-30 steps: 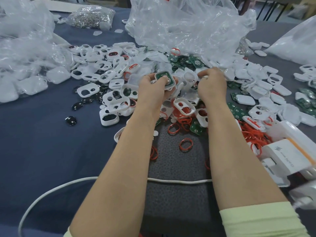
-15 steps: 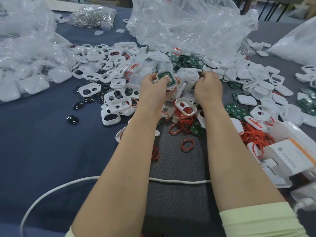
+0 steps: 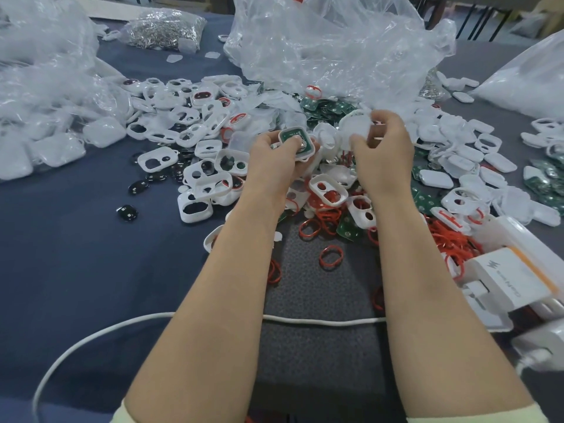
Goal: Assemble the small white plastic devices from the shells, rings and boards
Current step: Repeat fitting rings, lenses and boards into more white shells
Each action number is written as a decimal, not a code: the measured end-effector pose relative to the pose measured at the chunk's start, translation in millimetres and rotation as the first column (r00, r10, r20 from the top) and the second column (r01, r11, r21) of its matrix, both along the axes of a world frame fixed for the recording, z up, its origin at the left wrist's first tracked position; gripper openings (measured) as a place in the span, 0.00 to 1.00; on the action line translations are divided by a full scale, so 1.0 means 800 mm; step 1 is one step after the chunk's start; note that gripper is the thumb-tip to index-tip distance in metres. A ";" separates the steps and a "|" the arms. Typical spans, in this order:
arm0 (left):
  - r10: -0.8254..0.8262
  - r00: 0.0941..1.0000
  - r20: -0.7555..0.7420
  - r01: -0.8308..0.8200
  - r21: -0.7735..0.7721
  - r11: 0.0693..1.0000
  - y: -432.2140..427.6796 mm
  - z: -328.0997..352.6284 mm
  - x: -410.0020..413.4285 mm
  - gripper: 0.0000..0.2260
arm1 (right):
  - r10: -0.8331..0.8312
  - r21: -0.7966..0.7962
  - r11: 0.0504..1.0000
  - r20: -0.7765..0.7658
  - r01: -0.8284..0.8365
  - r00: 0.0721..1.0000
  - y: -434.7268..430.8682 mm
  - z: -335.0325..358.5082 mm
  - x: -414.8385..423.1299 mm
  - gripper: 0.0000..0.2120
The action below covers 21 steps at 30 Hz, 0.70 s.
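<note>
Open room: bare blue tabletop (image 3: 76, 264) near left, only few black bits (image 3: 126, 212) on it. Grey mat (image 3: 320, 355) in middle mostly bare, few red rings (image 3: 331, 257) at far end. White cable (image 3: 320, 322) lies across mat, under both arms. Shell pile (image 3: 195, 138) blocks far middle. Big clear bags stand behind (image 3: 335, 47) and far left (image 3: 39, 96). White boxes (image 3: 518, 276) crowd near right. Left hand (image 3: 274, 163) with shell (image 3: 308, 151), right hand (image 3: 384, 157) with white cover (image 3: 355, 129): small gap between.

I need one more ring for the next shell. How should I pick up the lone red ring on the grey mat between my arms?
Probably pinch the red ring across its two long sides, coming straight down. It lies flat on the grey mat, clear of other rings, and its thin band gives nothing to grip from the side.
</note>
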<state>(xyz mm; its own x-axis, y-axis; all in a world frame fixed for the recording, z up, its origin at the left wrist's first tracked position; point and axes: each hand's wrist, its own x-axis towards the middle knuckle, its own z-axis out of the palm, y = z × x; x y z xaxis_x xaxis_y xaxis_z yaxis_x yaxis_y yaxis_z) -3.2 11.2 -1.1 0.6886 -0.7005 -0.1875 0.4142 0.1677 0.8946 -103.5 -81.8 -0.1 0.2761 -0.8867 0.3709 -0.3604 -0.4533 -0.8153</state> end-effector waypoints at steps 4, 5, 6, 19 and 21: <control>0.049 0.999 -0.021 -0.050 -0.052 0.997 0.001 0.002 0.002 0.11 | 0.187 -0.129 0.970 -0.154 -0.207 0.970 0.017 -0.002 0.005 0.15; 0.061 0.998 -0.020 -0.062 -0.061 0.996 0.001 0.002 0.003 0.11 | 0.238 -0.121 0.957 -0.185 -0.263 0.953 0.020 -0.003 0.006 0.16; 0.074 0.997 -0.020 -0.075 -0.068 0.995 0.002 0.003 0.004 0.11 | 0.278 -0.102 0.947 -0.209 -0.304 0.937 0.021 -0.002 0.005 0.17; 0.063 0.998 -0.023 -0.065 -0.080 0.995 0.001 0.004 0.003 0.13 | 0.115 -0.085 0.990 -0.015 -0.116 0.993 0.017 0.008 -0.008 0.18; 0.046 0.999 -0.012 -0.047 -0.078 0.996 0.002 0.004 0.002 0.13 | 0.148 -0.090 0.985 0.039 -0.144 0.988 0.022 0.012 -0.006 0.20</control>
<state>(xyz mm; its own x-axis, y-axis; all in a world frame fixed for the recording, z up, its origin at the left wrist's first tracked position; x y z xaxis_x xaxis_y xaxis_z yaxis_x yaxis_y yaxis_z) -2.0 12.6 2.0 0.7193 -0.6803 -0.1408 0.4134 0.2563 0.8737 -108.5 -64.2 9.3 0.3816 -0.8019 0.4597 -0.2485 -0.5681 -0.7846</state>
